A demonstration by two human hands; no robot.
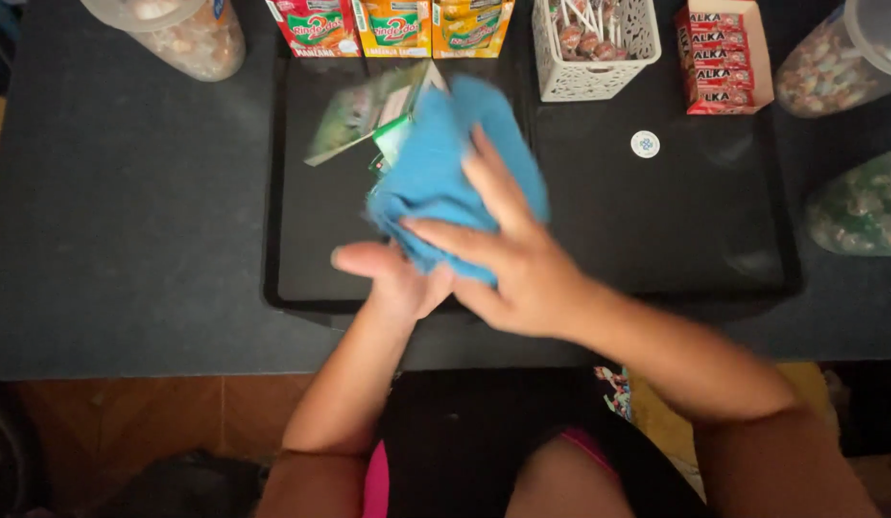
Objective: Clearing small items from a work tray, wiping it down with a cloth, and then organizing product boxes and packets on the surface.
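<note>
Blue cloth [445, 173], bunched, sits between both hands above a black tray [656, 240] on the counter [129, 240]. Right hand [512, 254] lies spread over its near side; left hand [392, 278] grips it from beneath. Blurred green packets [364, 110] lie just beyond, cloth running away from the person.

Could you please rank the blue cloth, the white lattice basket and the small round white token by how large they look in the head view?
1. Blue cloth, though it is held up nearer the camera, which flatters it.
2. White lattice basket, partly cut off by the top edge.
3. Round white token, plainly smallest.
</note>
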